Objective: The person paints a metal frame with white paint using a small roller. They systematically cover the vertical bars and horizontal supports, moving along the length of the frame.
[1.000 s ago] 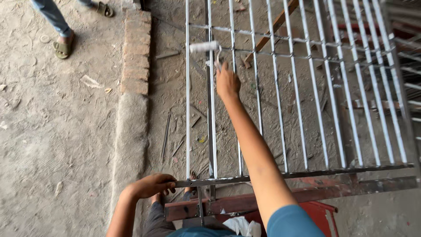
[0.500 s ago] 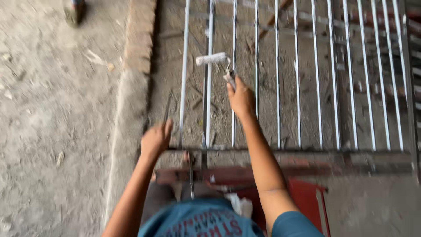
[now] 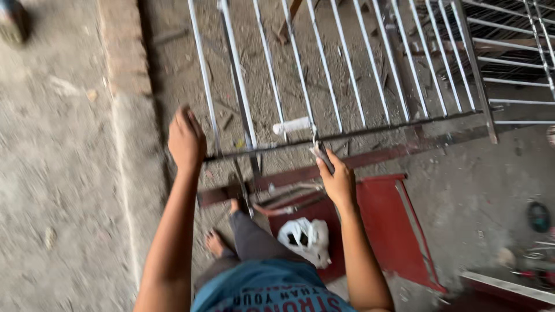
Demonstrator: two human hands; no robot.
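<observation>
My right hand (image 3: pixel 338 184) is clamped on the small paint roller (image 3: pixel 293 125) resting against the metal grille's (image 3: pixel 324 69) near rail, my left hand (image 3: pixel 186 140) gripping its corner, bars white already, rail looking unpainted.

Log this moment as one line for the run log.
left hand: on corner of metal grille | right hand: holds small paint roller against grille's near bar | below: red metal sheet, white bag

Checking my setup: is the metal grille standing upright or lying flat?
Lying flat: the grille spreads over the ground, left hand on its corner.
</observation>
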